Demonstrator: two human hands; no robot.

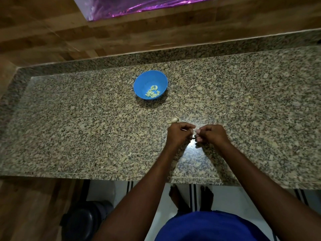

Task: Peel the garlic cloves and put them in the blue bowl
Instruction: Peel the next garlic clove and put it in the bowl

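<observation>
The blue bowl [150,84] stands on the granite counter [86,127], with several pale peeled garlic cloves [152,92] lying in it. Nearer to me, my left hand [178,133] and my right hand [211,134] meet fingertip to fingertip, both pinching one small garlic clove [195,131], which is mostly hidden between the fingers. One unpeeled clove [173,120] lies on the counter just beyond my left hand.
A wooden wall with a purple foil sheet [139,6] rises behind the counter. Below the counter's front edge are the white floor, my bare feet and a dark round stool [83,221] at the left.
</observation>
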